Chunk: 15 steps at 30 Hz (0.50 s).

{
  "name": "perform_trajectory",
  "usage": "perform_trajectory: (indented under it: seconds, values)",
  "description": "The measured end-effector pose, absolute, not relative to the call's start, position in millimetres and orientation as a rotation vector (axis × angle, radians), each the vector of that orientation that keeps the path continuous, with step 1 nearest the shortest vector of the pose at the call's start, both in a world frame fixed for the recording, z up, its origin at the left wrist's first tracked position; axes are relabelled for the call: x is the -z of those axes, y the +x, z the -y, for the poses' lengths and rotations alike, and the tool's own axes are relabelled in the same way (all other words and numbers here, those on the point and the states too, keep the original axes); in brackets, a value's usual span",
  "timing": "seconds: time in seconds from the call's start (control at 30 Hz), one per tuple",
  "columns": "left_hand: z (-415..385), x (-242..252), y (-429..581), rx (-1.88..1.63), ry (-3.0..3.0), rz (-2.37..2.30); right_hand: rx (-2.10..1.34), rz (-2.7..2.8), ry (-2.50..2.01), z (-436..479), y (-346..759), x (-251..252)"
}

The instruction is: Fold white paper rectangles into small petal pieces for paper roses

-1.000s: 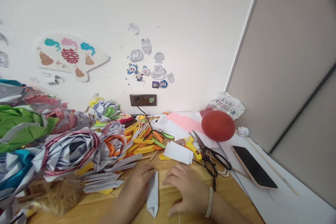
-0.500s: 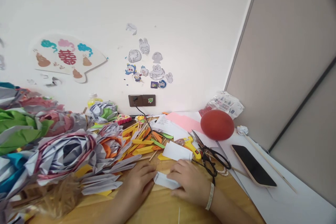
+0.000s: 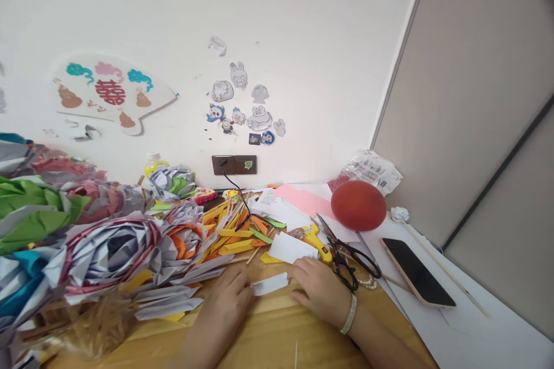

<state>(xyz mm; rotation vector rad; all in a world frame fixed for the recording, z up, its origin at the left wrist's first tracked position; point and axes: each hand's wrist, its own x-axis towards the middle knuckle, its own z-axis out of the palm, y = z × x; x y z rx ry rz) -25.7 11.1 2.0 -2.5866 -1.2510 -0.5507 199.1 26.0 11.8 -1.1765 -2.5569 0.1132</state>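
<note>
A folded white paper piece (image 3: 270, 284) lies on the wooden table (image 3: 277, 334) between my two hands. My left hand (image 3: 227, 300) rests on its left end, fingers curled down onto the paper. My right hand (image 3: 318, 288) presses on its right end with bent fingers; a beaded bracelet sits on that wrist. More white paper sheets (image 3: 292, 248) lie just beyond my right hand.
Large folded paper flowers (image 3: 108, 251) crowd the left. Coloured paper strips and sticks (image 3: 238, 233) lie at centre. A yellow glue gun (image 3: 315, 240), black scissors (image 3: 350, 262), a red ball (image 3: 358, 206) and a phone (image 3: 418, 272) are on the right.
The white folded piece, upright between my hands a second ago, now lies turned sideways and farther from me. Both hands moved forward with it.
</note>
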Motion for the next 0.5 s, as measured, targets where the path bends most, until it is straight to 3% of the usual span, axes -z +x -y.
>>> perform_trajectory:
  seconds: [0.5]
  values:
    - [-8.6,-4.9,-24.2,0.55,-2.567,1.231,0.139,2.505,-1.131,-32.1,192.5,6.1]
